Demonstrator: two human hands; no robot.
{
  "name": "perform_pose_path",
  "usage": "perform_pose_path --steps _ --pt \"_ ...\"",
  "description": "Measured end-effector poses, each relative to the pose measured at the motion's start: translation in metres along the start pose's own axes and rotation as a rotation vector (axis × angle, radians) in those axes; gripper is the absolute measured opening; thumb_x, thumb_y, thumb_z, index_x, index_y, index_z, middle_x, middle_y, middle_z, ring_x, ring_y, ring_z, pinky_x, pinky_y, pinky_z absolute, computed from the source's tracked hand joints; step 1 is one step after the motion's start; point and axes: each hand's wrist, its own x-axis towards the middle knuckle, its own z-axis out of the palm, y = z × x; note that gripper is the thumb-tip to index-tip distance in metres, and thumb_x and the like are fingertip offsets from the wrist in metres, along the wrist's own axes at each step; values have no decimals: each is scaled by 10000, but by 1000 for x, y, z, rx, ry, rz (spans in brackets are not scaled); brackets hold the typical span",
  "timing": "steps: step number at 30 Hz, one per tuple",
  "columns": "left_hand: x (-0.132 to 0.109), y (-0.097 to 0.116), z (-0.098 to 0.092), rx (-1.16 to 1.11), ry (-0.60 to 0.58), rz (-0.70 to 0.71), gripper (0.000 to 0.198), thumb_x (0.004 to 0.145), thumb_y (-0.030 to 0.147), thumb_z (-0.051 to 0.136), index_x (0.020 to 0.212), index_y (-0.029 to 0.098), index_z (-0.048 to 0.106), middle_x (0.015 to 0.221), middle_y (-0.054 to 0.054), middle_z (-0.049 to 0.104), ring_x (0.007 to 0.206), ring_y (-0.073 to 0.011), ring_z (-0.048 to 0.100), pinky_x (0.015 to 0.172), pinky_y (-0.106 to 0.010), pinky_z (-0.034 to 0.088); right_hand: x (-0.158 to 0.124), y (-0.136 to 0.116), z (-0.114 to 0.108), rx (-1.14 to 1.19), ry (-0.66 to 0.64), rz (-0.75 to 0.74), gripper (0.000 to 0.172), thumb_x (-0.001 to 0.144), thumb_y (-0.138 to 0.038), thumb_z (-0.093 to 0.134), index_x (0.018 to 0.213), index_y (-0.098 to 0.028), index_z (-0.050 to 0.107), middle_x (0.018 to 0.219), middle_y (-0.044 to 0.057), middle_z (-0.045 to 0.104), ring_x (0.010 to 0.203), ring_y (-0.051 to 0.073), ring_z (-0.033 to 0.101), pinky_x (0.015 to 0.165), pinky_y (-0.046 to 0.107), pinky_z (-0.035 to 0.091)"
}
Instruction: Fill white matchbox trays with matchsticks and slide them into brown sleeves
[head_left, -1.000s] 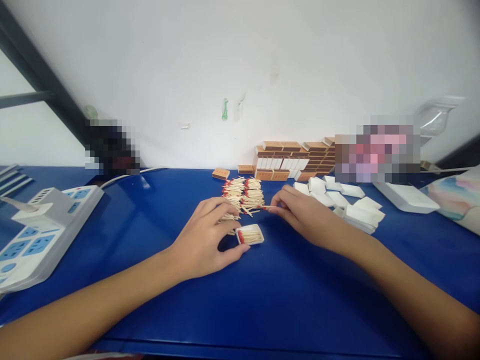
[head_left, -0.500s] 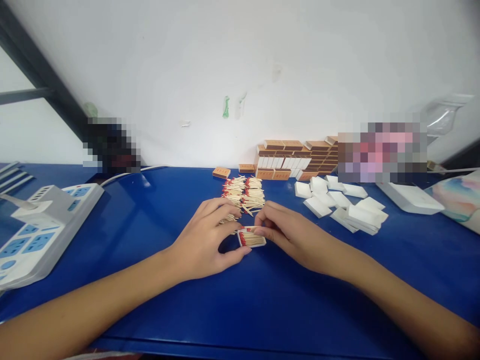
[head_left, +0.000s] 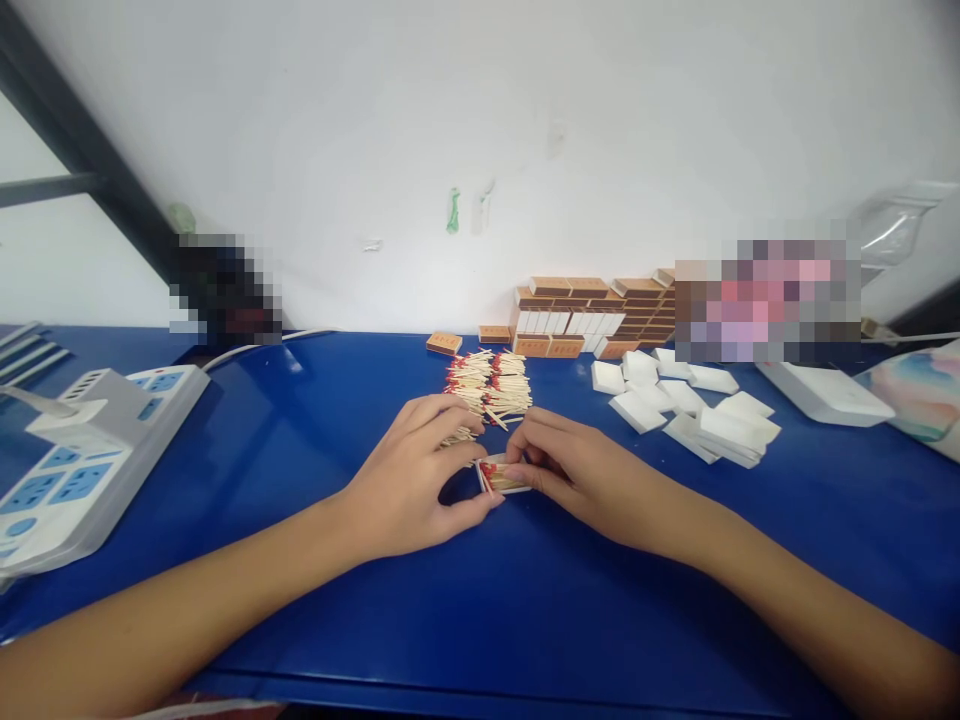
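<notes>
A small white matchbox tray (head_left: 517, 491) lies on the blue table, partly filled with red-headed matches (head_left: 493, 479). My left hand (head_left: 409, 485) curves round its left end, thumb at the near edge and forefinger at the far corner, holding it. Above the tray's right side, my right hand (head_left: 581, 470) has thumb and forefinger pinched on matches in the tray; how many is hidden by the fingers. Just beyond both hands lie heaps of loose matches (head_left: 510, 385), heads mostly to the left. Part of a nearer heap shows behind my left fingers.
Brown matchboxes (head_left: 555, 347) are stacked against the wall, with a single matchbox (head_left: 444, 343) left of them. Several white trays (head_left: 637, 408) lie scattered at right, near a larger white box (head_left: 825, 395). A power strip (head_left: 75, 480) occupies the left side.
My right thumb and forefinger have moved slightly down and left, deeper over the matches in the tray. My left hand stays where it was.
</notes>
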Motion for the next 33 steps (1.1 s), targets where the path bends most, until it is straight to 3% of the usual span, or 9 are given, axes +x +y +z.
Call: perform_pose_path --steps 6,15,25,29,33 --pt "-1 0 0 -1 -4 5 214 902 371 765 1004 186 737 1204 -103 716 1251 -300 604 1077 -505 486 0 -2 1 -12 1 -4 129 1058 -307 588 991 -219 655 982 24 623 815 153 589 706 293 434" --pt "0 0 0 3 -2 7 215 901 380 767 998 190 738 1203 -108 719 1252 -307 606 1076 -512 487 -4 -2 -7 -112 2 -12 100 1037 -236 581 979 -213 659 1021 48 642 816 165 606 692 309 450" --pt "0 0 0 -2 -9 4 226 897 384 773 998 184 737 1195 -102 721 1245 -298 612 1081 -498 487 -1 -2 0 -98 14 -13 100 1040 -195 569 953 -207 618 970 35 621 833 168 598 698 286 435" --pt "0 0 0 10 -4 15 213 910 380 758 1001 189 732 1198 -107 718 1247 -302 609 1075 -504 490 -1 -6 2 -71 72 -19 91 1043 -267 594 991 -210 642 948 27 627 788 152 572 675 278 415" --pt "1 2 -2 68 31 66 179 932 352 722 980 180 721 1172 -119 723 1234 -313 612 1053 -511 501 -3 -17 5 6 111 10 305 1014 -460 639 838 -210 641 762 -7 599 677 141 529 621 278 380"
